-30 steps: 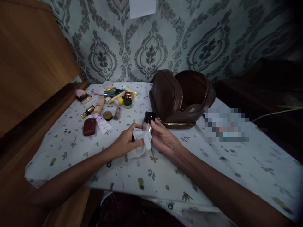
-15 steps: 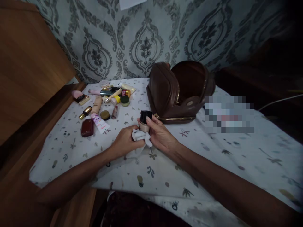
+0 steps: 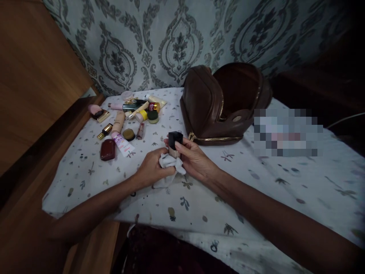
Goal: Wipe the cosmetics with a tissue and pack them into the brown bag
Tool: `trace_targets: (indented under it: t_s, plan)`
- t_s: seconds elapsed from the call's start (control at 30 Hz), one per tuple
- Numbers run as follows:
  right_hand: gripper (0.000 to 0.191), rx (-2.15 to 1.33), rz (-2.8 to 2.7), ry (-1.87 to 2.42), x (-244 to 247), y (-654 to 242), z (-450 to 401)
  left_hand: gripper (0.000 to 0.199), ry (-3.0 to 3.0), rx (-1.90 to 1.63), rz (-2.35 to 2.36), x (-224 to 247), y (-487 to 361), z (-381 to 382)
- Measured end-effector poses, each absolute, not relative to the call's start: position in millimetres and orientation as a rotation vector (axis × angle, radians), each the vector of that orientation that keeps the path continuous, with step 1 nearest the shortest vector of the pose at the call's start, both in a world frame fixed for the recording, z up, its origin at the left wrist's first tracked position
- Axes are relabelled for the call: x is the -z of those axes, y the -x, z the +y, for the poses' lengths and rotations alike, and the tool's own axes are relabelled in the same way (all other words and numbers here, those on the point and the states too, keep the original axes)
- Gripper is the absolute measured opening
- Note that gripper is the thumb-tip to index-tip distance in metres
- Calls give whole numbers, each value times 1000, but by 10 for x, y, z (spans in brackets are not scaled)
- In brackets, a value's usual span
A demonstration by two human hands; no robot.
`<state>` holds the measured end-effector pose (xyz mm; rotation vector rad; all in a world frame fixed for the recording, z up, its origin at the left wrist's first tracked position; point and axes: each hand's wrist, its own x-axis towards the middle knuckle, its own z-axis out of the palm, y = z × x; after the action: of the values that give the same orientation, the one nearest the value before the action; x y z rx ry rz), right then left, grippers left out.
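A small bottle (image 3: 175, 141) with a black cap and beige body stands upright in my right hand (image 3: 196, 160), whose fingers are closed on it. My left hand (image 3: 152, 167) is closed on a crumpled white cloth (image 3: 171, 161), pressed against the bottle's lower part. Behind and to the right of my hands sits a brown bag (image 3: 202, 102), unzipped, its flap raised. To the left lie a dark red case (image 3: 107, 149), a white and purple tube (image 3: 124, 144), a round gold-brown jar (image 3: 129, 134) and several other cosmetics.
A patterned white cloth covers the table (image 3: 94, 186). Wooden furniture (image 3: 37, 68) stands at the left. On the right lies a blurred-out item (image 3: 288, 133). A patterned curtain or wall covering (image 3: 148, 38) rises behind.
The view has shifted slightly, so the bag and table items appear a little displaced. Both hands keep their holds on the bottle and cloth.
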<state>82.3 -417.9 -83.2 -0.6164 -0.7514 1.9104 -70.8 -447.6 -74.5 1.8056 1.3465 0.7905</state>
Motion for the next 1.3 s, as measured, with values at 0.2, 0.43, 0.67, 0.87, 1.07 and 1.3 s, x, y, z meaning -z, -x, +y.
trace_targets:
  t_s: [0.2,0.43,0.67,0.87,1.07,1.3]
  plan:
    - [44,-1814,-918,671,856,-859,-4149,20,-1816,-797,1337,759,713,-4493]
    - [28,-1387,-1594,905,577,-1090,-4170,16,-1915,-820,1379,755,683,-4501]
    - [19,-1316,-1782,970,307,-1392,-4323,32,-2203,-639,1313,780,672,-4539]
    - [33,-1172,-1543,984,-190,-1903,-4224,37,-2376,-601,1282,934,737,-4495]
    - [41,-410,-1629,1017,-815,-2383,-3860,37,-2566,-744,1325,1296,875,-4458]
    - [39,-225,-1911,1157,-798,-2461,-3580,39,-2616,-667,1234,1367,1004,-4380]
